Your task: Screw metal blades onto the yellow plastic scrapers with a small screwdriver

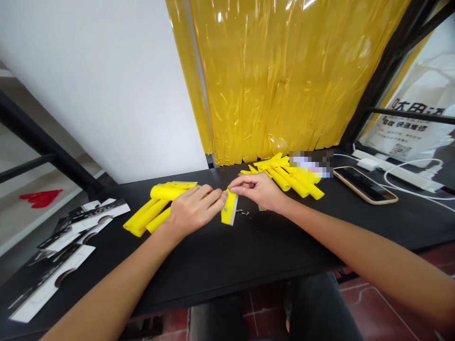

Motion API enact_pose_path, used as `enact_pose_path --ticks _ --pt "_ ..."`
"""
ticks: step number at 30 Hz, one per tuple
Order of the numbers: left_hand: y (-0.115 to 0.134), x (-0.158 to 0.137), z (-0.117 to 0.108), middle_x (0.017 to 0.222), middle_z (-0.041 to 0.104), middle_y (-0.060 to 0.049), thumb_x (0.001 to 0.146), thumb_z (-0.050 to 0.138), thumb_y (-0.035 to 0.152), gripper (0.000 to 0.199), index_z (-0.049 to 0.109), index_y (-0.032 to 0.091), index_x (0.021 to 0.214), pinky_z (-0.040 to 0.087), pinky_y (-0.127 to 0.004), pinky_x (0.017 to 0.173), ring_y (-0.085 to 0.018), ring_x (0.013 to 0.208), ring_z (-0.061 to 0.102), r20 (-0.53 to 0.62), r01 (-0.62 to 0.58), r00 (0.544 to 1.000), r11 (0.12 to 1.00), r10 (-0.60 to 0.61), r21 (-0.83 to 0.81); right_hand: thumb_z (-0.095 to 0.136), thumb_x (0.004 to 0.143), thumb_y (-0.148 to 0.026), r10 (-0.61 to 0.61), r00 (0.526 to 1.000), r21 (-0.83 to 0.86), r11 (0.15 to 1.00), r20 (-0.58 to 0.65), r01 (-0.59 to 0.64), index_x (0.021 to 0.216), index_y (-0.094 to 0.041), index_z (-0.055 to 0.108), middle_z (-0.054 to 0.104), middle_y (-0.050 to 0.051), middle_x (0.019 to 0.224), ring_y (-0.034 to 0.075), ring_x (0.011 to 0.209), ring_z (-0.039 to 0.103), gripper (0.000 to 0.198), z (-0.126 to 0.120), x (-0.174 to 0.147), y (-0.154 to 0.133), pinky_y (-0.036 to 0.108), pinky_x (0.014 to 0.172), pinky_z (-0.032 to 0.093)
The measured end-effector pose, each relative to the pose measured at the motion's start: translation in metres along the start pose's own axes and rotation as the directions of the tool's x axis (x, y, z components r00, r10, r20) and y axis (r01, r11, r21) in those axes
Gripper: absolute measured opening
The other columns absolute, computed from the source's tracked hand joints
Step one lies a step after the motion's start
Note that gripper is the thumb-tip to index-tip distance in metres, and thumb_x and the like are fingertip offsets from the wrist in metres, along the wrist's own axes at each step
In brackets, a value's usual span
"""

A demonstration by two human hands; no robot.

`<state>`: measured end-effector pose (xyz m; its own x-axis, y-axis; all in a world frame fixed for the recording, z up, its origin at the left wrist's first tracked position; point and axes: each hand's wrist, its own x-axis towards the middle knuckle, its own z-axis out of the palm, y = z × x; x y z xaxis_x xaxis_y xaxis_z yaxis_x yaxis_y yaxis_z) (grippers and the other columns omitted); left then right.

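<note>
- Brace the yellow scraper [227,212], held in your left hand [194,210] over the tabletop [213,265].
- Your right hand [262,189] pinches narrowly at its top; I can't tell on what.
- Mind the blade [233,216] and loose screws [243,213].

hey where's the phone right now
The phone lies at the head view's right, on the black table, between the right-hand yellow pile and the white power strip.
</note>
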<state>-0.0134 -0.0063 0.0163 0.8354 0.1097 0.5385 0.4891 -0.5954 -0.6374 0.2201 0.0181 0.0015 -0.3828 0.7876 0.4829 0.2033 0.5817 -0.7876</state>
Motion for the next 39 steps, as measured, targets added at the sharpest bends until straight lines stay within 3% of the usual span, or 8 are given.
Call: enact_pose_path --ticks 13,18,21,25,29,35,37,39 --pt "-0.001 -0.003 0.006 0.089 0.073 -0.003 0.092 0.060 0.011 0.015 0.065 0.019 0.104 0.048 -0.031 0.064 -0.018 0.077 0.063 -0.018 -0.014 1.000 0.999 0.014 -0.029 0.072 0.082 -0.033 0.023 0.998 0.048 0.999 0.056 -0.025 0.090 -0.017 0.078 0.055 -0.003 0.064 0.010 0.059 0.038 0.019 -0.003 0.003 0.004 0.027 0.057 0.029" --pt "-0.001 -0.003 0.006 0.093 0.073 -0.004 0.095 0.057 0.013 0.017 0.065 0.022 0.108 0.049 -0.031 0.067 -0.017 0.079 0.065 -0.038 -0.007 0.999 0.993 0.003 -0.118 0.073 0.081 -0.033 0.051 0.993 0.083 0.995 0.104 -0.060 0.087 -0.018 0.076 0.041 -0.006 0.060 0.009 0.058 0.033 0.017 -0.004 0.004 0.003 0.027 0.056 0.027" --pt "-0.002 -0.003 0.005 0.094 0.073 -0.005 0.096 0.056 0.014 0.018 0.065 0.022 0.110 0.049 -0.031 0.068 -0.017 0.080 0.065 -0.046 -0.003 0.999 0.988 -0.005 -0.157 0.076 0.079 -0.031 0.130 0.984 0.153 0.977 0.118 -0.147 0.099 -0.018 0.072 0.030 -0.009 0.058 0.008 0.055 0.028 0.025 -0.007 0.005 0.001 0.026 0.053 0.024" --pt "-0.002 -0.004 0.004 0.099 0.074 -0.005 0.094 0.058 0.011 0.020 0.066 0.022 0.109 0.049 -0.032 0.069 -0.018 0.086 0.066 -0.049 -0.067 0.997 0.988 0.061 -0.141 0.082 0.073 -0.034 0.383 0.885 0.309 0.835 0.265 -0.455 0.113 -0.018 0.065 0.033 -0.011 0.056 0.008 0.049 0.025 0.046 -0.011 0.006 0.001 0.025 0.045 0.022" --pt "0.000 -0.006 0.007 0.099 0.074 -0.005 0.093 0.058 0.011 0.025 0.064 0.022 0.115 0.049 -0.033 0.070 -0.020 0.087 0.066 -0.036 -0.044 0.999 0.985 0.039 -0.168 0.083 0.071 -0.036 0.463 0.807 0.349 0.735 0.368 -0.581 0.097 -0.017 0.069 0.039 -0.009 0.056 0.006 0.047 0.020 0.035 -0.014 0.006 -0.001 0.024 0.042 0.017" --pt "0.002 -0.004 0.008 0.081 0.071 -0.003 0.091 0.055 0.008 0.050 0.053 0.021 0.139 0.049 -0.033 0.067 -0.021 0.076 0.063 -0.002 0.075 0.997 0.990 -0.076 -0.120 0.064 0.088 -0.054 0.378 0.845 0.488 0.694 0.379 -0.530 0.092 -0.018 0.065 0.021 -0.011 0.055 0.008 0.048 0.012 0.035 -0.015 0.007 -0.003 0.025 0.043 0.014" --pt "0.002 -0.003 0.008 0.076 0.069 -0.003 0.089 0.054 0.007 0.054 0.051 0.019 0.142 0.048 -0.033 0.065 -0.021 0.073 0.061 0.021 0.105 0.994 0.987 -0.103 -0.124 0.054 0.092 -0.058 0.389 0.877 0.431 0.766 0.281 -0.477 0.099 -0.018 0.066 0.023 -0.010 0.055 0.009 0.047 0.015 0.042 -0.015 0.007 0.001 0.025 0.044 0.016" --pt "0.001 -0.004 0.008 0.078 0.069 -0.004 0.088 0.054 0.007 0.055 0.051 0.018 0.142 0.047 -0.032 0.062 -0.022 0.074 0.061 0.059 0.177 0.984 0.972 -0.170 -0.152 0.052 0.095 -0.053 0.332 0.932 0.209 0.911 0.145 -0.357 0.096 -0.017 0.070 0.033 -0.008 0.055 0.009 0.047 0.025 0.040 -0.015 0.007 0.007 0.025 0.046 0.022"
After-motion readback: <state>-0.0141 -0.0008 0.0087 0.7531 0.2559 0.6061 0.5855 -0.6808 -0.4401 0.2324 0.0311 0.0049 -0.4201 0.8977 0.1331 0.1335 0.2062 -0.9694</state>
